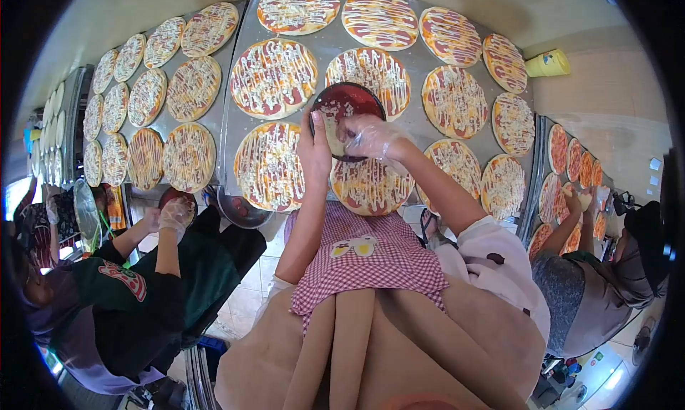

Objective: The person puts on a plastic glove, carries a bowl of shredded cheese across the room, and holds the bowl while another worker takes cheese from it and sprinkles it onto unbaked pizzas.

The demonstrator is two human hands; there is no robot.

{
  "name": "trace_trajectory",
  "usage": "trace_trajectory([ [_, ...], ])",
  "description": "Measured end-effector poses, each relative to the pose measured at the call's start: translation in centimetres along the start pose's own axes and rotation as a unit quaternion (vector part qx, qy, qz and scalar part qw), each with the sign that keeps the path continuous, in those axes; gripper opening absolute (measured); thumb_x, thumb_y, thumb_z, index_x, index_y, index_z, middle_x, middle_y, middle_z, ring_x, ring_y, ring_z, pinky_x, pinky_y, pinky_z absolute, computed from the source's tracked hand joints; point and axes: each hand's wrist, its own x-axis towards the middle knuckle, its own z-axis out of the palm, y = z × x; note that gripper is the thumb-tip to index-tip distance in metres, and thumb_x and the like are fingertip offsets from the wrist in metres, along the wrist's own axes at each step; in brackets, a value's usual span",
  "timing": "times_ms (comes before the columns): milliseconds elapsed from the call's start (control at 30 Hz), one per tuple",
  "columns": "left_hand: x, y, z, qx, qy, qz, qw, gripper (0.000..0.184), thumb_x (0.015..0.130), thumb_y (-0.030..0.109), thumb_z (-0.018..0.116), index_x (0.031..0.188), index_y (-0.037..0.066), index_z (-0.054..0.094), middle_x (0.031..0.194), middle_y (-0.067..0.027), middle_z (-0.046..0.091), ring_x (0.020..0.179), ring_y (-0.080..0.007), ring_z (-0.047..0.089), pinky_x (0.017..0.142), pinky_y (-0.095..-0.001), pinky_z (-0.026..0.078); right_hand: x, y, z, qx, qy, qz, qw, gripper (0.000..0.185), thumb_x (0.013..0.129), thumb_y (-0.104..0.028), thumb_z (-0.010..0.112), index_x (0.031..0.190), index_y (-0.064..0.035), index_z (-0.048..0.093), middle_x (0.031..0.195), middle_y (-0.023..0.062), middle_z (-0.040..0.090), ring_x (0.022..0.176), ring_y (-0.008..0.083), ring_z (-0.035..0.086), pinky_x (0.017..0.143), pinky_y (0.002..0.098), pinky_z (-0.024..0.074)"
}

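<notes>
A round bowl (362,96), dark outside and red inside, holds pale grated topping and is held above the metal table (421,53). My bare left hand (315,140) grips its left side. My right hand (367,137), in a clear plastic glove, reaches into the bowl with its fingers bent at the topping; what they hold is hidden. Under and around the bowl lie round pizzas streaked with white sauce. One pizza (371,189) lies just below the bowl, another (267,167) to its left.
More pizzas (457,102) cover the metal tables. A yellow cup (548,64) lies at the back right. A metal bowl (242,209) is low at the left. Co-workers stand on both sides; the left one's gloved hand (176,214) is at another bowl.
</notes>
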Motion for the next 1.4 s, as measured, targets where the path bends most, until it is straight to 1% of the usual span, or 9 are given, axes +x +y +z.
trace_trajectory([
  [200, -0.2, 4.3, -1.8, -0.032, 0.017, -0.006, 0.999, 0.057, 0.093, 0.043, 0.035, 0.127, -0.002, 0.039, 0.12, -0.0209, 0.049, 0.111, -0.0273, 0.048, 0.094, -0.0331, 0.035, -0.4, 0.7, -5.9, 0.285, 0.124, 0.07, 0.948, 0.016, 0.081, -0.012, 0.055, 0.094, -0.0042, 0.061, 0.092, 0.0026, 0.061, 0.081, 0.0117, 0.057, 0.075, 0.0266, 0.0447],
  [400, 0.3, 2.8, -4.0, -0.087, 0.041, 0.003, 0.995, 0.062, 0.092, 0.045, 0.036, 0.126, -0.007, 0.038, 0.123, -0.0188, 0.046, 0.113, -0.0239, 0.044, 0.096, -0.0315, 0.032, 0.1, 7.8, -6.3, -0.008, 0.18, 0.182, 0.967, 0.022, 0.084, -0.019, 0.048, 0.097, -0.015, 0.065, 0.097, 0.0099, 0.061, 0.086, 0.0189, 0.058, 0.077, 0.0303, 0.0467],
  [500, -0.1, 3.6, -4.5, -0.103, 0.038, -0.01, 0.994, 0.065, 0.091, 0.048, 0.037, 0.124, -0.009, 0.038, 0.123, -0.018, 0.046, 0.113, -0.0233, 0.044, 0.097, -0.031, 0.031, 0.3, 7.6, -7.4, 0.015, 0.213, 0.283, 0.935, 0.022, 0.084, -0.021, 0.047, 0.095, -0.0168, 0.066, 0.099, 0.0115, 0.061, 0.091, 0.0227, 0.058, 0.082, 0.0316, 0.0449],
  [600, -0.7, 4.0, -4.8, -0.098, 0.044, -0.033, 0.994, 0.065, 0.091, 0.048, 0.037, 0.124, -0.008, 0.039, 0.123, -0.0175, 0.046, 0.113, -0.0229, 0.044, 0.097, -0.0313, 0.031, 2.0, 10.9, -7.4, -0.15, 0.304, 0.129, 0.932, 0.021, 0.085, -0.024, 0.048, 0.092, -0.0159, 0.066, 0.096, 0.011, 0.062, 0.09, 0.0259, 0.058, 0.082, 0.0339, 0.0446],
  [900, -1.6, 3.9, -6.2, -0.068, 0.037, -0.034, 0.996, 0.067, 0.091, 0.049, 0.037, 0.125, -0.008, 0.038, 0.125, -0.0181, 0.044, 0.115, -0.0237, 0.042, 0.098, -0.0318, 0.029, 5.1, 9.3, -11.0, -0.356, 0.125, 0.212, 0.901, 0.021, 0.081, -0.018, 0.051, 0.098, -0.0122, 0.063, 0.102, 0.0111, 0.06, 0.097, 0.0245, 0.055, 0.086, 0.0343, 0.0421],
  [1000, -1.9, 4.2, -6.6, -0.077, 0.04, -0.02, 0.996, 0.068, 0.09, 0.05, 0.037, 0.125, -0.008, 0.038, 0.126, -0.0185, 0.044, 0.116, -0.0241, 0.041, 0.099, -0.0321, 0.029, 2.4, 12.3, -9.3, -0.282, 0.219, 0.099, 0.929, 0.018, 0.078, -0.014, 0.049, 0.086, -0.0101, 0.065, 0.092, 0.0114, 0.062, 0.09, 0.028, 0.058, 0.081, 0.0359, 0.0446],
  [1100, -2.1, 3.8, -7.1, -0.071, 0.042, -0.026, 0.996, 0.068, 0.09, 0.05, 0.037, 0.126, -0.009, 0.038, 0.126, -0.0186, 0.043, 0.116, -0.0243, 0.041, 0.099, -0.0321, 0.029, 1.1, 10.7, -7.4, -0.162, 0.225, 0.169, 0.946, 0.02, 0.079, -0.016, 0.048, 0.088, -0.0108, 0.065, 0.095, 0.0116, 0.062, 0.092, 0.0282, 0.057, 0.083, 0.0366, 0.0442],
  [1200, -2.0, 3.3, -7.5, -0.064, 0.04, -0.036, 0.997, 0.069, 0.09, 0.05, 0.037, 0.126, -0.009, 0.037, 0.126, -0.0188, 0.043, 0.116, -0.0244, 0.041, 0.099, -0.0321, 0.028, 0.4, 12.1, -4.8, -0.317, 0.191, 0.088, 0.925, 0.022, 0.08, -0.018, 0.048, 0.093, -0.0118, 0.065, 0.098, 0.0126, 0.061, 0.093, 0.0287, 0.057, 0.085, 0.0363, 0.0439],
  [1400, -2.5, 3.3, -7.7, -0.053, 0.037, -0.047, 0.997, 0.069, 0.09, 0.05, 0.038, 0.126, -0.009, 0.036, 0.127, -0.0191, 0.042, 0.117, -0.0239, 0.04, 0.1, -0.0319, 0.027, -0.4, 7.5, -4.1, -0.201, 0.206, 0.211, 0.934, 0.024, 0.082, -0.019, 0.05, 0.102, -0.0136, 0.063, 0.101, 0.0097, 0.062, 0.097, 0.0239, 0.056, 0.088, 0.0338, 0.042],
])
